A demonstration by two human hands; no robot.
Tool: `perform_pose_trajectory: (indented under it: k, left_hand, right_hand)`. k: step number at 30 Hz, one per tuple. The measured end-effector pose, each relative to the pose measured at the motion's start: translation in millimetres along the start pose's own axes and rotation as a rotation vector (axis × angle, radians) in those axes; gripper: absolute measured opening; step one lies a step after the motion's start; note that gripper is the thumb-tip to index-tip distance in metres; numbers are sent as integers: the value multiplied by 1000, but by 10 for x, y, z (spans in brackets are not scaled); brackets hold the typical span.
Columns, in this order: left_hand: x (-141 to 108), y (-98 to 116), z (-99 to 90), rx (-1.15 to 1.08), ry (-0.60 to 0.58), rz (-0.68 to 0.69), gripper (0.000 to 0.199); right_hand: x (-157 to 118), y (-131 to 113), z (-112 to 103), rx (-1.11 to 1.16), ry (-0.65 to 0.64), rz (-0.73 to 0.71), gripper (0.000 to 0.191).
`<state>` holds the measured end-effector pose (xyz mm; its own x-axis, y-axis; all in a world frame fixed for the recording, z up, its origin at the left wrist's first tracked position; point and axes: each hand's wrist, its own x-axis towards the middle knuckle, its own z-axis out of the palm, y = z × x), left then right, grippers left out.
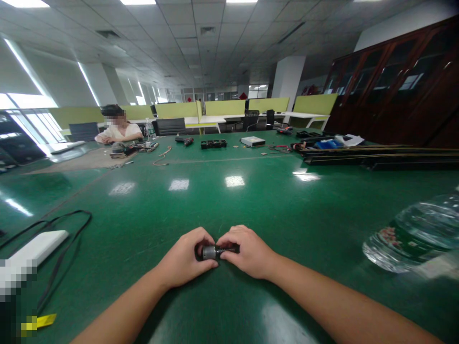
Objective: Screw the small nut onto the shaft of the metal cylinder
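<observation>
Low over the near middle of the green tabletop [222, 205], both hands meet at a small grey metal cylinder [209, 252] with a dark end and a thin ridged shaft [224, 249]. I cannot tell what kind of part it is. My left hand [187, 255] curls its thumb and fingers around the cylinder's left side. From the right, my right hand [247, 252] pinches the shaft close to where it meets the cylinder. The cylinder lies roughly level, its shaft pointing right. Fingers hide part of both.
A large clear water bottle [412, 234] lies at right. On the left are a white box-shaped object [39, 248] and a black cable [60, 260]. Further back are a power drill [184, 141], a black frame [213, 144], a white box [253, 141] and dark metal strips [358, 156]. Another person [120, 129] sits far left.
</observation>
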<state>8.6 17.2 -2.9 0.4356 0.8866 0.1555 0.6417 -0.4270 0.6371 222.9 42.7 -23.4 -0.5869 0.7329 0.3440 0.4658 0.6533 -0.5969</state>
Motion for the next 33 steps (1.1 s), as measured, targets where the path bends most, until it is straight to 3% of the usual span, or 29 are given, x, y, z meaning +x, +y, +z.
perform_pose_trajectory:
  k: [5,11,33]
  left_hand:
    - [10,24,-31,-18,-34,-17,16]
    - [24,15,-12,17,-46,-56,20]
    - [22,49,-20,45,-72,-41,18]
  right_hand:
    - [-15,13,-13,-18,-17,-44,11]
    - [-26,32,-16,-43,-45,-70,17]
    - [-36,22,-44,-36,-45,-92,10]
